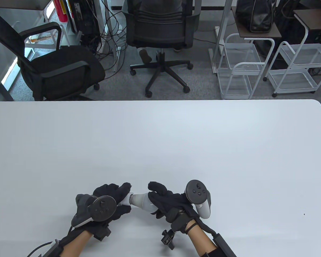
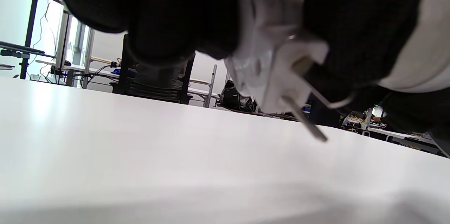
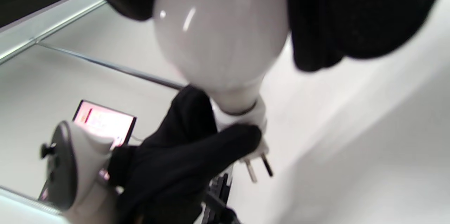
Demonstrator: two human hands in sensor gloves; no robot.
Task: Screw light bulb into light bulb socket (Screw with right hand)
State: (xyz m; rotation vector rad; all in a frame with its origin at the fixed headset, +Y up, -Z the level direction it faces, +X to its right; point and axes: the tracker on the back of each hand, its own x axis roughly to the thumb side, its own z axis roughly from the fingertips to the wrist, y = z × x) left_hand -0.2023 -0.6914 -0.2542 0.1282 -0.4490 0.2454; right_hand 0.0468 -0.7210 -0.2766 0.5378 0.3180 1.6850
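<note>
Two gloved hands met above the near edge of the white counter [image 1: 160, 139], with the light bulb socket [image 1: 126, 199] as our reference. We saw the left hand [image 1: 107, 204] gripping this white socket, its fingers [image 3: 197, 146] wrapped around the body, so that its two plug prongs [image 3: 260, 167] pointed away from the bulb, toward the left wrist, clear of the counter. The light bulb [image 1: 144, 202] lay directly to the right of the socket, roughly level, its neck already meeting the socket mouth; in the right wrist view a dark ring showed where the two joined. We saw the right hand [image 1: 171, 203] holding the bulb's globe, its fingers [image 3: 351, 16] closed around the rounded end. We judged the step in hand to be the screwing itself, with the threads engaged or just engaging; how deep the base sat we could not tell. The next move, in our judgement, called for the right hand to twist the globe about its long axis while the left hand kept the socket fixed and aligned, with a light grip on the glass.
</note>
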